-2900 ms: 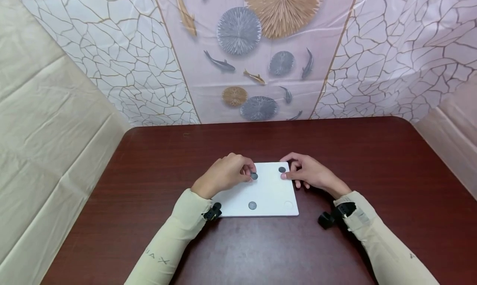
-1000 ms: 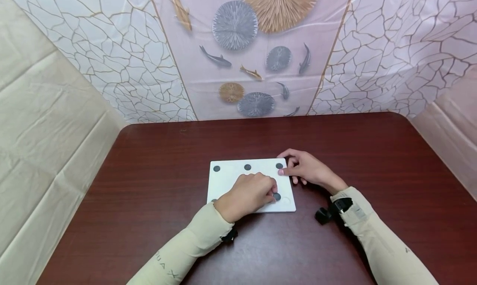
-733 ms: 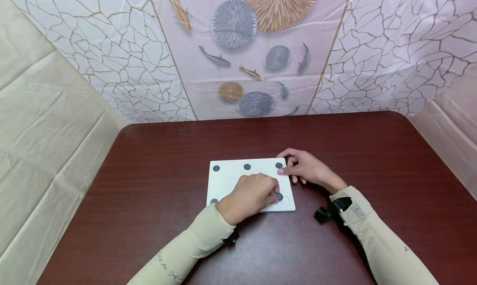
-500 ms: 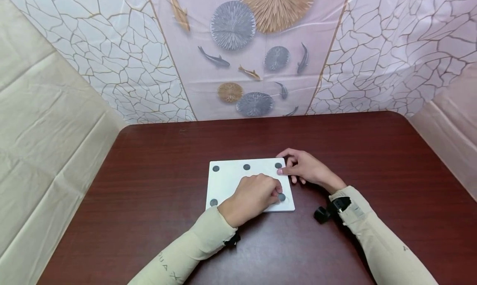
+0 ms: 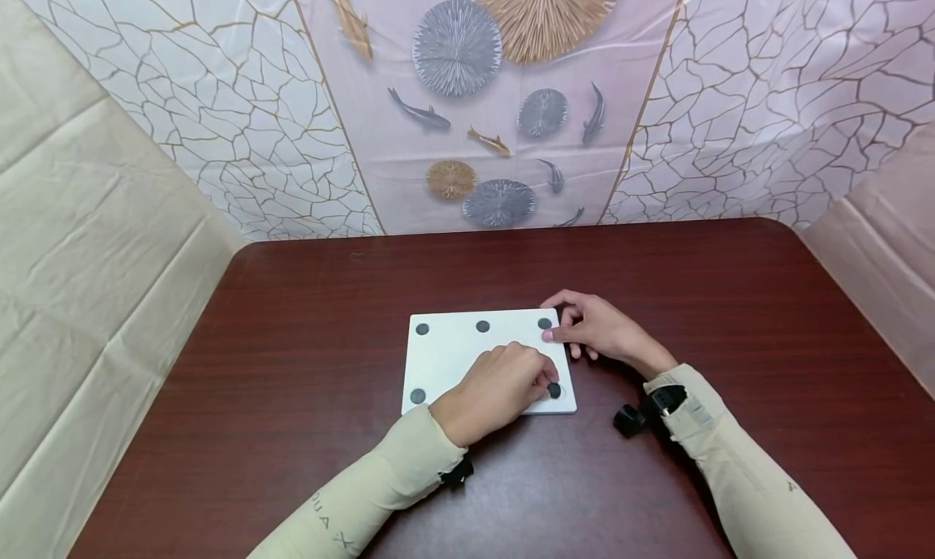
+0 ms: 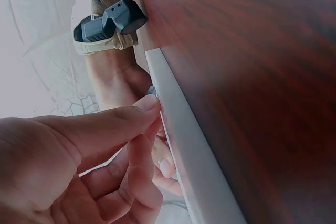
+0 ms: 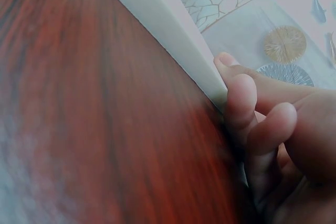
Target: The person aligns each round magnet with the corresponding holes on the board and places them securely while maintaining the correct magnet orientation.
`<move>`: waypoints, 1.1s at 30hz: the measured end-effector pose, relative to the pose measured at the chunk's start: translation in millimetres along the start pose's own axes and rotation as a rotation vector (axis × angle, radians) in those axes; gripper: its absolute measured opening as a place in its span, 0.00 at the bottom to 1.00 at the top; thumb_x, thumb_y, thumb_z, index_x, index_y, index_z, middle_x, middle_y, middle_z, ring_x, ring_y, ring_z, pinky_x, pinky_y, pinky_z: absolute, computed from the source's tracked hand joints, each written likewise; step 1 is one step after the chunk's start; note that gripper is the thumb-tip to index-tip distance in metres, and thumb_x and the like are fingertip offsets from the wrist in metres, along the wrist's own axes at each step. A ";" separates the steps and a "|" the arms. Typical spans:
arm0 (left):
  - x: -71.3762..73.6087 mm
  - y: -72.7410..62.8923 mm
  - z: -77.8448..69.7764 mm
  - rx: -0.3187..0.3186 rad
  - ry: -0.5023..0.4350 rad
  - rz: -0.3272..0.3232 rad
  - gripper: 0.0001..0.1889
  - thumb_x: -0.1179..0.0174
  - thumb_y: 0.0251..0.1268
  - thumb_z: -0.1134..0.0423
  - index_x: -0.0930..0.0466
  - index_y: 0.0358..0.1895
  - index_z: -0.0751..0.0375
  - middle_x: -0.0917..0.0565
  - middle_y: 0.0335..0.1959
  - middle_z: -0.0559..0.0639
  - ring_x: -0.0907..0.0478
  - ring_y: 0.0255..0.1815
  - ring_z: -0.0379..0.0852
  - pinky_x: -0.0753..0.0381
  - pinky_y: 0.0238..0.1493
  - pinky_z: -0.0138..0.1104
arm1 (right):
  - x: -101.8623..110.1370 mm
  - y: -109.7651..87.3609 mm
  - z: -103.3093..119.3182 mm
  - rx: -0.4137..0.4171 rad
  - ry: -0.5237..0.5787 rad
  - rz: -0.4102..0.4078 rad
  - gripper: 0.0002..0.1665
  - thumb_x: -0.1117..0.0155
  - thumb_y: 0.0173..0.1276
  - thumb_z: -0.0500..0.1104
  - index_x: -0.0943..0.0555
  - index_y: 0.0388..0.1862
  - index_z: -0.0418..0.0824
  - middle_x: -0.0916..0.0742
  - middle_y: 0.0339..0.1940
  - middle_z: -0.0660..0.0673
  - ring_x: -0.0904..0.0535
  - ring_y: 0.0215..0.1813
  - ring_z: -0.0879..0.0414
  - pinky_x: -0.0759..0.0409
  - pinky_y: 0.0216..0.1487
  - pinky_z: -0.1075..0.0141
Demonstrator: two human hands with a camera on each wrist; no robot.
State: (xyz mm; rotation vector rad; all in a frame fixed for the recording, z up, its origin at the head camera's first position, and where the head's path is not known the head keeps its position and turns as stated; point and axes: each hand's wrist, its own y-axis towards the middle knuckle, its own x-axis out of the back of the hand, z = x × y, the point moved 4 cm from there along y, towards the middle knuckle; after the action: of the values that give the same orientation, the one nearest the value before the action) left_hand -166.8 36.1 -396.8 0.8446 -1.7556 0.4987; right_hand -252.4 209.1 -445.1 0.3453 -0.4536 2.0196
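Note:
A white rectangular board (image 5: 447,364) lies on the table. Over its near right corner my left hand (image 5: 497,384) pinches a dark grey coin-like disc (image 5: 554,390) between thumb and fingers, at a faint round outline on the board. In the left wrist view this disc (image 6: 151,91) shows at the thumb tip. My right hand (image 5: 602,329) grips the board's far right corner, thumb on top and other fingers at the side. More grey discs sit at the far left (image 5: 422,329), far middle (image 5: 483,326), far right (image 5: 545,324) and near left (image 5: 417,396). My left hand hides the near middle.
The dark red-brown wooden table (image 5: 307,316) extends around the board on all sides. A patterned cloth (image 5: 500,161) hangs behind it. Pale cloth (image 5: 102,283) hangs at the left side. Black wrist cameras (image 5: 646,411) are strapped over both sleeves.
Since 2.9 s ago, my left hand has moved from the far middle to the near right corner. Lately the pinched disc slid slightly right and now looks tilted. The right hand keeps its grip.

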 end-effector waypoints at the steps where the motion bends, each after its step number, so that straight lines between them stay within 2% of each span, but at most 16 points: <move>1: 0.0 0.0 0.2 -0.004 -0.002 -0.002 0.10 0.31 0.65 0.70 0.07 0.41 0.49 0.11 0.32 0.36 0.17 0.34 0.32 0.21 0.32 0.28 | -0.3 -0.1 0.2 0.000 0.001 0.000 0.29 0.24 0.69 0.38 0.24 0.65 0.32 0.20 0.21 0.44 0.27 0.15 0.59 0.30 0.14 0.68; 8: 0.7 0.1 0.6 0.005 0.003 0.002 0.12 0.31 0.65 0.69 0.06 0.40 0.45 0.13 0.30 0.33 0.20 0.31 0.31 0.26 0.26 0.28 | -0.8 -0.4 0.4 0.008 0.005 0.000 0.29 0.24 0.70 0.38 0.24 0.65 0.31 0.20 0.21 0.45 0.26 0.15 0.59 0.30 0.14 0.68; 16: 2.1 -0.2 1.2 0.023 0.014 -0.010 0.10 0.29 0.68 0.64 0.06 0.39 0.39 0.11 0.32 0.32 0.18 0.31 0.32 0.27 0.23 0.32 | -1.0 0.5 -1.2 0.008 -0.004 -0.001 0.29 0.24 0.70 0.38 0.24 0.65 0.32 0.20 0.21 0.45 0.27 0.15 0.59 0.30 0.14 0.68; 19: 2.1 0.0 0.6 0.032 0.026 -0.013 0.11 0.31 0.69 0.65 0.06 0.41 0.39 0.10 0.35 0.32 0.17 0.33 0.33 0.28 0.22 0.32 | -1.2 0.3 -1.9 0.002 -0.010 -0.003 0.28 0.24 0.70 0.38 0.24 0.65 0.33 0.20 0.21 0.45 0.27 0.15 0.59 0.30 0.14 0.68; 23: 2.4 0.3 -1.5 0.045 0.042 -0.016 0.08 0.30 0.71 0.60 0.06 0.46 0.40 0.09 0.38 0.32 0.15 0.35 0.37 0.28 0.22 0.32 | -2.2 -0.6 -1.5 -0.003 -0.012 -0.007 0.28 0.24 0.69 0.39 0.24 0.65 0.34 0.20 0.21 0.46 0.27 0.15 0.59 0.30 0.14 0.68; 29: 5.5 1.6 -0.9 0.074 0.027 -0.033 0.05 0.30 0.71 0.51 0.07 0.45 0.41 0.13 0.30 0.30 0.17 0.32 0.35 0.27 0.23 0.31 | -2.0 -1.5 -0.6 -0.008 -0.006 -0.007 0.28 0.24 0.70 0.39 0.24 0.65 0.35 0.20 0.22 0.45 0.27 0.16 0.59 0.29 0.15 0.68; 33: 15.8 1.0 3.3 0.104 0.017 -0.064 0.06 0.31 0.72 0.49 0.08 0.45 0.41 0.14 0.29 0.30 0.19 0.31 0.33 0.27 0.24 0.32 | -1.7 -2.2 0.6 0.008 -0.011 0.002 0.27 0.27 0.71 0.37 0.24 0.66 0.33 0.20 0.22 0.45 0.27 0.16 0.59 0.29 0.15 0.68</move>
State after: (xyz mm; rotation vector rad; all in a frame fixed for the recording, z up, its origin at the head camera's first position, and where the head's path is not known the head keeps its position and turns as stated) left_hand -172.4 29.8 -383.0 0.9640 -1.6931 0.5568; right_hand -249.6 208.4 -445.0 0.3611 -0.4523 2.0225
